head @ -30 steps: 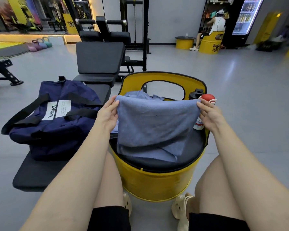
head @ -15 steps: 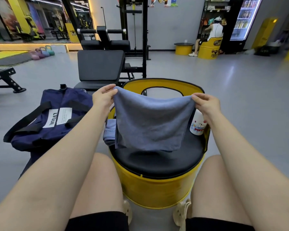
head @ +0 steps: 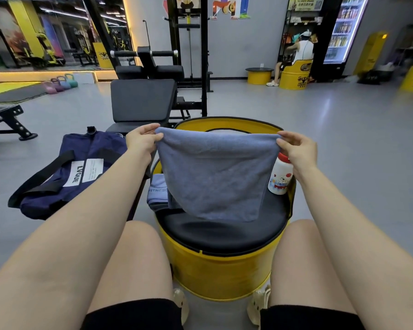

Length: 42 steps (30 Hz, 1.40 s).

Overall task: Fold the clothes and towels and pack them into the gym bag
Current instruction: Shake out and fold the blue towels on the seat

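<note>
Towel [head: 215, 177], blue-grey, hangs stretched between both hands above the black cushion of a yellow drum seat [head: 222, 270]. Left hand [head: 141, 141] pinches its upper left corner; right hand [head: 296, 148] pinches the upper right. A navy gym bag [head: 65, 172] lies to the left, and a white bottle [head: 280, 177] stands on the seat beside the right hand.

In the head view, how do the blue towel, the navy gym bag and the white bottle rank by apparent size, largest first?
1. blue towel and navy gym bag: they look alike in size, and an arm hides part of the bag, so no ranking.
2. white bottle: clearly smallest.
</note>
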Each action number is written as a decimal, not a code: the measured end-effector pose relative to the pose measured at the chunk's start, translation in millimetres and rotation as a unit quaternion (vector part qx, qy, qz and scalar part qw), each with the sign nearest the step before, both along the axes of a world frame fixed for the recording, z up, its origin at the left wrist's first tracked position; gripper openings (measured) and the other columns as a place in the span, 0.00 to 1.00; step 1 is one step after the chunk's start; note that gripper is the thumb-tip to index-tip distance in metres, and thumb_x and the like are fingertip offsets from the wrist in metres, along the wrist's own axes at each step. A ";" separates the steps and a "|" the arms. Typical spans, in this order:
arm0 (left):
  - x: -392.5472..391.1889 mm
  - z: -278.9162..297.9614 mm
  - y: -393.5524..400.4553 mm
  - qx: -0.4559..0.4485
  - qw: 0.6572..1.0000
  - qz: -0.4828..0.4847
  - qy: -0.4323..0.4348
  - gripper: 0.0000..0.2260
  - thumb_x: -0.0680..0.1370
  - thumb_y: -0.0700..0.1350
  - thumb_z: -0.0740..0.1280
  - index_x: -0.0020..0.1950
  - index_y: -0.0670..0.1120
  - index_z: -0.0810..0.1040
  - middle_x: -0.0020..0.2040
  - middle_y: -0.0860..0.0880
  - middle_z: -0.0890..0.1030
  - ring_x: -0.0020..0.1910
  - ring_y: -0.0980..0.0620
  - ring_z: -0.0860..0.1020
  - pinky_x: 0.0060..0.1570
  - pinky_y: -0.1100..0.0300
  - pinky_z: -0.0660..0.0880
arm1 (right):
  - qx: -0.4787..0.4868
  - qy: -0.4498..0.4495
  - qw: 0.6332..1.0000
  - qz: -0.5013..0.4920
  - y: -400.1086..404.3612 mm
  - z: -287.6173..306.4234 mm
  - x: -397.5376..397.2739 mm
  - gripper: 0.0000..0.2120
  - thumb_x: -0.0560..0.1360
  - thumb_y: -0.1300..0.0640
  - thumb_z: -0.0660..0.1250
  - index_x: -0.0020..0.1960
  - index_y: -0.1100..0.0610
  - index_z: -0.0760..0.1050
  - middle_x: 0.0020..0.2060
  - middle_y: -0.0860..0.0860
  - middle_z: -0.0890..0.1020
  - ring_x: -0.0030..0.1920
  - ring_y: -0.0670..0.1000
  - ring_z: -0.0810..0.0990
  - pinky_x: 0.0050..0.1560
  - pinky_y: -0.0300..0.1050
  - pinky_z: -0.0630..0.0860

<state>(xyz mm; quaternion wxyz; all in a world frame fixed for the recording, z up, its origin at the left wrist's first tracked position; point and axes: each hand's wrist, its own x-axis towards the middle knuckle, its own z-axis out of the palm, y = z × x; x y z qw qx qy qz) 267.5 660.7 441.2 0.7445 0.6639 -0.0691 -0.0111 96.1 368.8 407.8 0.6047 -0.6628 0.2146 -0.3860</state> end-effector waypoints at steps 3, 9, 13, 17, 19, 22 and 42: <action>-4.0 -0.8 0.2 -0.036 0.999 0.001 0.014 0.15 0.75 0.30 0.67 0.61 0.36 0.76 0.40 0.49 0.77 0.38 0.57 0.77 0.43 0.69 0.76 | -0.025 -0.007 0.999 -0.025 0.9 0.3 -2.5 0.06 0.74 0.66 0.69 0.50 0.59 0.81 0.43 0.55 0.82 0.44 0.53 0.81 0.52 0.51 0.80; -3.8 -6.6 6.2 0.065 0.994 0.068 -0.054 0.11 0.72 0.34 0.72 0.54 0.41 0.80 0.41 0.49 0.80 0.44 0.52 0.78 0.57 0.55 0.77 | -0.041 -0.013 0.996 -0.077 10.1 9.5 -12.1 0.12 0.73 0.62 0.70 0.38 0.46 0.80 0.37 0.51 0.83 0.43 0.56 0.83 0.49 0.59 0.81; -11.2 -7.1 9.8 0.155 0.978 0.079 -0.118 0.10 0.74 0.36 0.71 0.55 0.42 0.82 0.46 0.48 0.81 0.47 0.53 0.78 0.59 0.55 0.76 | -0.068 -0.021 0.994 -0.082 16.8 14.9 -20.0 0.10 0.74 0.63 0.69 0.41 0.48 0.80 0.37 0.48 0.82 0.42 0.54 0.82 0.46 0.56 0.81; -21.5 -5.7 12.8 0.185 0.967 0.103 -0.141 0.07 0.74 0.36 0.70 0.51 0.43 0.82 0.45 0.48 0.82 0.46 0.55 0.78 0.56 0.58 0.76 | -0.081 -0.012 0.994 -0.076 20.1 15.6 -27.4 0.09 0.73 0.64 0.69 0.41 0.51 0.81 0.35 0.46 0.81 0.39 0.51 0.80 0.45 0.53 0.81; -27.4 -3.4 14.5 0.191 0.963 0.113 -0.151 0.07 0.74 0.36 0.70 0.51 0.42 0.82 0.45 0.48 0.81 0.45 0.55 0.77 0.53 0.62 0.74 | -0.084 -0.012 0.994 -0.072 23.5 16.9 -32.5 0.13 0.73 0.64 0.70 0.38 0.46 0.79 0.35 0.47 0.81 0.40 0.52 0.80 0.46 0.54 0.80; -37.0 1.1 16.7 0.209 0.953 0.130 -0.175 0.05 0.75 0.37 0.70 0.50 0.41 0.81 0.43 0.50 0.79 0.44 0.55 0.76 0.48 0.66 0.69 | -0.092 -0.014 0.993 -0.078 29.0 18.5 -40.6 0.11 0.73 0.64 0.69 0.39 0.49 0.79 0.34 0.47 0.80 0.39 0.53 0.79 0.43 0.52 0.80; -73.3 6.0 27.7 0.120 0.980 0.050 -0.154 0.04 0.79 0.40 0.65 0.46 0.46 0.78 0.46 0.46 0.80 0.45 0.50 0.76 0.49 0.51 0.78 | -0.128 -0.026 0.989 -0.065 44.1 32.4 -87.3 0.04 0.77 0.65 0.64 0.47 0.57 0.74 0.37 0.51 0.76 0.37 0.49 0.75 0.27 0.29 0.73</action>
